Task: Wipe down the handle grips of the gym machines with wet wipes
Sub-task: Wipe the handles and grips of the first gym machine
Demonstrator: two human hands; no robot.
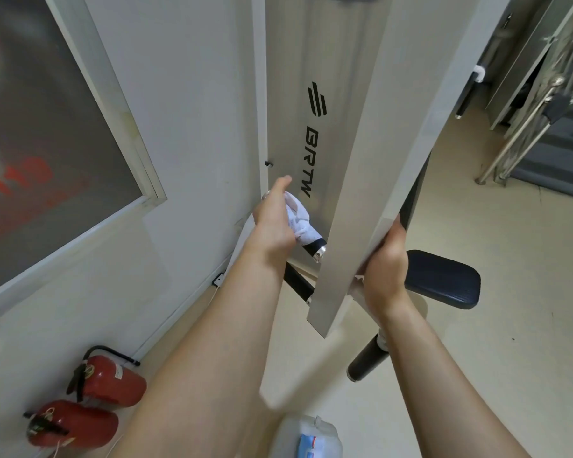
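My left hand (pixel 273 219) grips a white wet wipe (pixel 300 219) wrapped round a black handle grip (pixel 315 247) with a chrome end cap, in front of the machine's silver panel (pixel 291 94). My right hand (pixel 386 266) holds the lower edge of a pale grey metal arm (pixel 371 180) of the machine, fingers curled behind it. A second black grip (pixel 298 280) runs below the first one, partly hidden by the metal arm.
A dark padded seat (pixel 444 280) and a black roller pad (pixel 368 361) sit to the right. Two red fire extinguishers (pixel 113 380) lie by the wall at lower left. A wipes pack (pixel 306 438) is at the bottom edge. Metal railings (pixel 526 120) stand far right.
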